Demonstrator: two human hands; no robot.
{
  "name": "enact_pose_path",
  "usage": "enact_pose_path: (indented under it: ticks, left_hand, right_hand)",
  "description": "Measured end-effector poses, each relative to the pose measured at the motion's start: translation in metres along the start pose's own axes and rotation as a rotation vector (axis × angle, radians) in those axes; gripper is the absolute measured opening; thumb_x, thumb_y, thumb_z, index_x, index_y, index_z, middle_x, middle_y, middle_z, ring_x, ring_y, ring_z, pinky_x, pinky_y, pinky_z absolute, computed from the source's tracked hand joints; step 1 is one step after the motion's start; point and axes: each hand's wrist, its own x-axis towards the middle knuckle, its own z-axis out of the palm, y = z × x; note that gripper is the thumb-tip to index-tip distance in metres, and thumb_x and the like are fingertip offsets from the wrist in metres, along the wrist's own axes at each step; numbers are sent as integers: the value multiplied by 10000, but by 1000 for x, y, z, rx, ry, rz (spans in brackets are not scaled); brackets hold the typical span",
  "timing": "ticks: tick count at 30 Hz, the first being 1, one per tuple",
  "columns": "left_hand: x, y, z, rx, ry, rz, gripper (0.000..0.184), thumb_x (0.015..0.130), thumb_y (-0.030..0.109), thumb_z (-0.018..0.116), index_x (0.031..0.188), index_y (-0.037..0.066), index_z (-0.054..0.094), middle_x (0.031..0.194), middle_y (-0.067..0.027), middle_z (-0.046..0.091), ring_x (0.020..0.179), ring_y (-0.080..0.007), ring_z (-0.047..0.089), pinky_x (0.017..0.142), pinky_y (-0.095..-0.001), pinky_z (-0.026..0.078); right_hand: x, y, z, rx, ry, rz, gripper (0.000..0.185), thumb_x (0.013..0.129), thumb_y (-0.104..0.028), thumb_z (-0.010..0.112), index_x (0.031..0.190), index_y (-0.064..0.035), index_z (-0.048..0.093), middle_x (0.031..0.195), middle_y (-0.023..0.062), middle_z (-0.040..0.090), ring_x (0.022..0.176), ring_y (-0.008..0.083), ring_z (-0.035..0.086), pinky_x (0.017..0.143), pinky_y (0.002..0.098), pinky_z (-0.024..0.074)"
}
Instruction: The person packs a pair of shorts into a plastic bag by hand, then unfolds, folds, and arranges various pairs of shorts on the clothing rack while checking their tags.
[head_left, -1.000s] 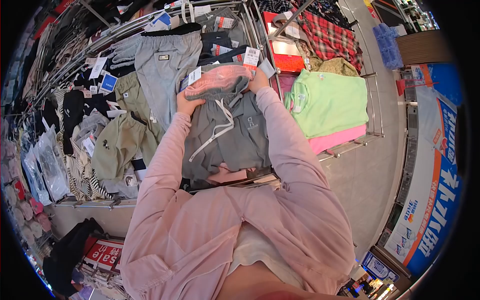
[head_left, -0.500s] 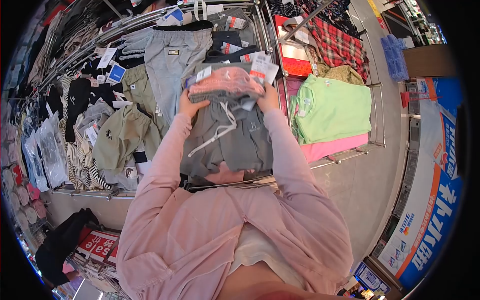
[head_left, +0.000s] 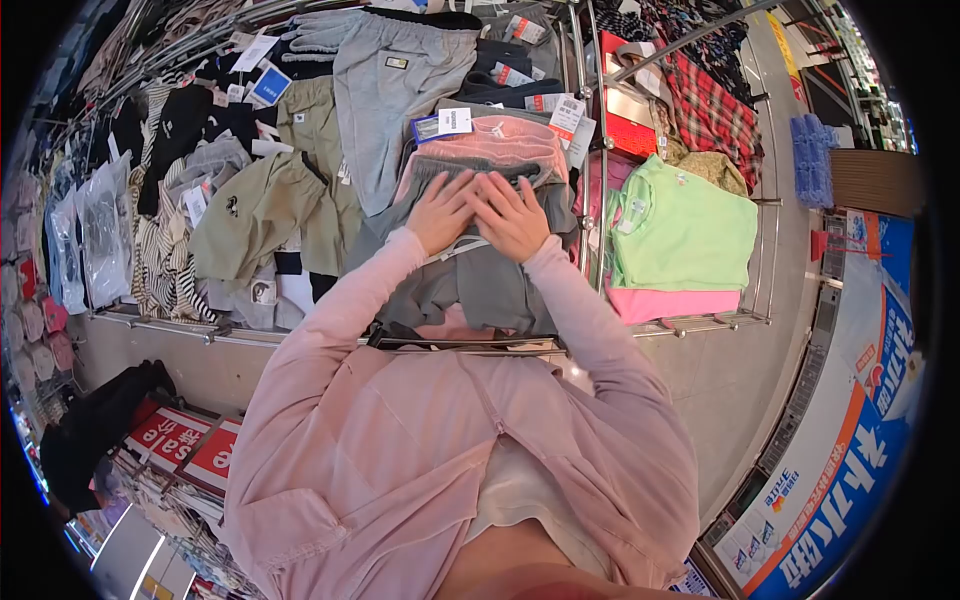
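My left hand [head_left: 441, 214] and my right hand [head_left: 513, 214] lie flat, side by side, on dark grey shorts [head_left: 460, 295]. The fingertips almost meet just below the gathered waistband, and neither hand grips the cloth. A white drawstring [head_left: 455, 250] shows partly under my hands. Beyond the grey waistband is the pink elastic waistband [head_left: 500, 142] of another garment, with a white price tag [head_left: 455, 122] on its left and a white and orange tag [head_left: 566, 115] on its right.
Light grey trousers [head_left: 400, 90] and olive shorts [head_left: 265, 215] lie on the rack to the left. Right of a metal rail stands a folded lime-green top [head_left: 680, 225] over a pink one [head_left: 680, 303]. A red sale sign [head_left: 168, 435] is at lower left.
Both hands have let go of the waistband edges and moved inward, now flat on the grey shorts. The pink waistband and tags lie more spread out. The view has shifted slightly.
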Motion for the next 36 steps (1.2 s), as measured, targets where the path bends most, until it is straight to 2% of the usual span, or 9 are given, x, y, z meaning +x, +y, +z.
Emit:
enact_pose_path:
  ticks: [4, 8, 15, 18, 21, 24, 28, 30, 36]
  left_hand:
    - [21, -30, -17, -91, -104, -161, 544, 798, 388, 584, 1283, 172, 464, 1373, -63, 386, 1265, -251, 358, 1019, -437, 292]
    - [18, -53, 1, -392, 76, -462, 506, 753, 375, 646, 1205, 190, 511, 1240, -62, 467, 1097, -273, 455, 902, -385, 387]
    - [8, -58, 0, -511, -179, -523, 547, 643, 193, 758, 1140, 120, 539, 1114, -123, 530, 1029, -316, 509, 863, -400, 422]
    - [10, -73, 22, -586, -228, -307, 498, 624, 169, 766, 1073, 97, 564, 1063, -129, 576, 996, -329, 544, 836, -384, 442]
    - [28, -87, 20, -705, -191, -456, 446, 608, 129, 773, 1007, 77, 581, 996, -143, 613, 963, -330, 569, 817, -373, 458]
    - [43, -91, 3, -785, -181, -944, 516, 613, 101, 769, 1088, 107, 567, 1065, -147, 595, 1002, -315, 560, 838, -377, 452]
    - [51, -75, -13, -408, -23, -704, 633, 608, 96, 762, 1185, 113, 502, 1239, -123, 491, 1135, -297, 476, 914, -367, 409]
    - [50, -82, -3, -314, -26, -83, 741, 578, 139, 775, 1239, 107, 441, 1364, -75, 363, 1258, -269, 354, 994, -412, 329]
    - [82, -95, -5, -295, -486, -86, 1103, 458, 295, 852, 1376, 107, 270, 1427, -145, 278, 1331, -296, 252, 1061, -445, 237]
  right_hand:
    - [11, 62, 13, -128, -302, 389, 711, 774, -517, 570, 1357, -165, 364, 1358, 55, 412, 1286, 220, 332, 1056, 474, 198]
    - [18, 92, 32, -75, -231, 286, 750, 776, -593, 520, 1360, -152, 355, 1357, 71, 399, 1289, 255, 311, 1047, 495, 195]
    - [15, 70, 2, -43, -402, 255, 782, 677, -551, 655, 1287, -126, 412, 1341, 75, 405, 1298, 250, 302, 1027, 523, 187]
    - [5, 80, 11, 14, -377, 137, 762, 634, -508, 711, 1236, -124, 445, 1340, 62, 407, 1297, 235, 314, 1018, 545, 189]
    - [28, 93, -1, -54, -561, 251, 789, 608, -490, 735, 1240, -117, 443, 1351, 52, 403, 1294, 222, 327, 1012, 547, 205]
    - [48, 95, 7, -106, -681, 288, 816, 634, -479, 729, 1281, -106, 400, 1379, 58, 376, 1301, 253, 322, 1017, 549, 226]
    - [72, 71, -10, -93, -850, 311, 948, 601, -419, 758, 1345, -70, 286, 1405, 137, 326, 1327, 296, 272, 1052, 530, 198]
    - [78, 65, -12, 89, -878, 372, 1076, 520, -335, 792, 1367, -11, 213, 1409, 208, 294, 1335, 310, 255, 1071, 504, 193]
    - [71, 86, 1, -98, -776, 405, 1172, 419, -400, 853, 1345, 6, 262, 1384, 188, 338, 1306, 314, 303, 1035, 480, 269]
